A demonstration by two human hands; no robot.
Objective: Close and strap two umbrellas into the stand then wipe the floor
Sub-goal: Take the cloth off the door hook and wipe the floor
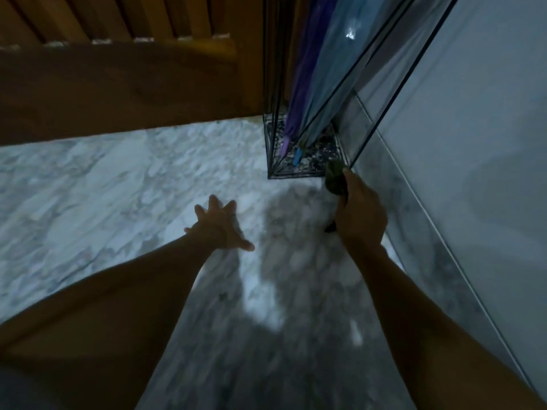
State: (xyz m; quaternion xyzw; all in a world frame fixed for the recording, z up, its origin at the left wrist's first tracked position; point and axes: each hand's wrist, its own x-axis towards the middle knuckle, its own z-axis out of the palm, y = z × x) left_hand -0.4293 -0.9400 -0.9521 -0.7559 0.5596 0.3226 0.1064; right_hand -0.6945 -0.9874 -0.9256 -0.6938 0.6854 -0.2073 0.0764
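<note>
Wire umbrella stand (307, 170): black frame, set in the corner where the wooden door (118, 93) meets the pale wall (473, 143); taken as the landmark here. Inside the stand: a purple umbrella (299, 93) and a blue umbrella (328, 84), both closed, tips down on the speckled base, leaning toward the wall side, presumably so drips collect in the stand; whether their straps are fastened cannot be told. Marble floor (118, 184): spreads out in front of the stand; the picture is dim and blurred, so wet patches cannot be told from shadows. Right hand (359, 214): just in front of the stand's near corner, curled closed around a dark green cloth (334, 180), which bunches out above the fingers; held low and close to the stand, likely because drips would gather there. Left hand (220, 229): farther out from the stand, fingers spread wide, holding nothing, low over the floor; contact cannot be told, though the pose suggests bracing while the person crouches. Judgement: umbrellas stowed, wiping step in hand.
</note>
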